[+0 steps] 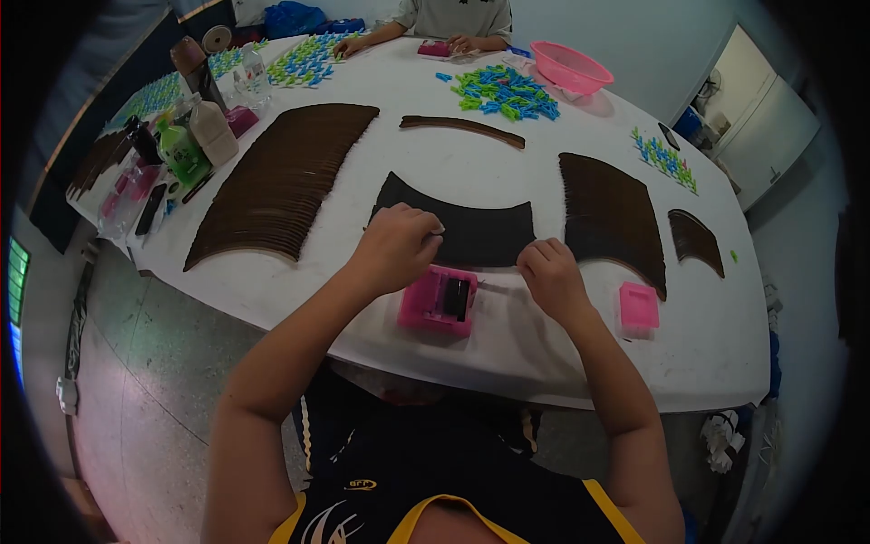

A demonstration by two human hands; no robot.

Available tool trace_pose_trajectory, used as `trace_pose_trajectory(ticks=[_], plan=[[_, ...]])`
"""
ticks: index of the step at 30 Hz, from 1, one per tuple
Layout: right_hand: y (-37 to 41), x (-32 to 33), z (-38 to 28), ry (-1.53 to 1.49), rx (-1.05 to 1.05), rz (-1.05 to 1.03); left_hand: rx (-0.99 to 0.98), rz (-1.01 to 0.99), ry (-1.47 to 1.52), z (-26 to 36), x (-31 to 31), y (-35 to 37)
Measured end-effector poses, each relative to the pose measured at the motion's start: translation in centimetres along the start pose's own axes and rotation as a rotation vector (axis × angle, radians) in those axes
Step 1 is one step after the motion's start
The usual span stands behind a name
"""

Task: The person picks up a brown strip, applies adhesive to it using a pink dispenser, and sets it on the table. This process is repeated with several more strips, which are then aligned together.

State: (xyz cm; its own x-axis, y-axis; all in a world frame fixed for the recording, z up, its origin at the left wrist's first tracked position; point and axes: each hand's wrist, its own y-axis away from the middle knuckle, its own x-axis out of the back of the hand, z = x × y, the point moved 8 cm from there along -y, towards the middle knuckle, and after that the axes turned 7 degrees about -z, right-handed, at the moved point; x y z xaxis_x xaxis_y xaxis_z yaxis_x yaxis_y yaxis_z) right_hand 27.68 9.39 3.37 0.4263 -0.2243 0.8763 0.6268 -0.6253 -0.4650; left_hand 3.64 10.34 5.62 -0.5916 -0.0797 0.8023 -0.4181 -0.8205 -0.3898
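Note:
A dark curved row of thin strips (pixel 462 227) lies on the table in front of me. My left hand (pixel 399 243) is closed over its left part, with a small pale spot at the fingertips that I cannot make out. At the row's lower right corner, my right hand (pixel 551 274) has its fingers pinched together; what they hold, if anything, is hidden. Just below my left hand stands a pink holder (pixel 419 308) with a black roller-like piece (pixel 455 297) in it. Right of my right hand is a pink square block (pixel 639 306).
Brown strip rows lie left (pixel 281 181), right (pixel 612 213) and far right (pixel 696 240); a narrow strip (pixel 462 125) lies behind. Farther off are blue and green clips (pixel 507 92), a pink basin (pixel 571 68), bottles (pixel 213 131) and another person's hands.

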Motion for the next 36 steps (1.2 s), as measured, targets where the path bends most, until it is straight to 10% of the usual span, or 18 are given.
trace_pose_trajectory(ticks=[5,36], plan=[[-3.5,4.9,-5.4,-0.111,0.051,0.007,-0.298,0.098,0.029,6.4,0.0,0.4],[-3.6,-3.5,-7.0,-0.616,-0.118,-0.209,-0.425,-0.383,-0.638,8.7,1.9,0.5]])
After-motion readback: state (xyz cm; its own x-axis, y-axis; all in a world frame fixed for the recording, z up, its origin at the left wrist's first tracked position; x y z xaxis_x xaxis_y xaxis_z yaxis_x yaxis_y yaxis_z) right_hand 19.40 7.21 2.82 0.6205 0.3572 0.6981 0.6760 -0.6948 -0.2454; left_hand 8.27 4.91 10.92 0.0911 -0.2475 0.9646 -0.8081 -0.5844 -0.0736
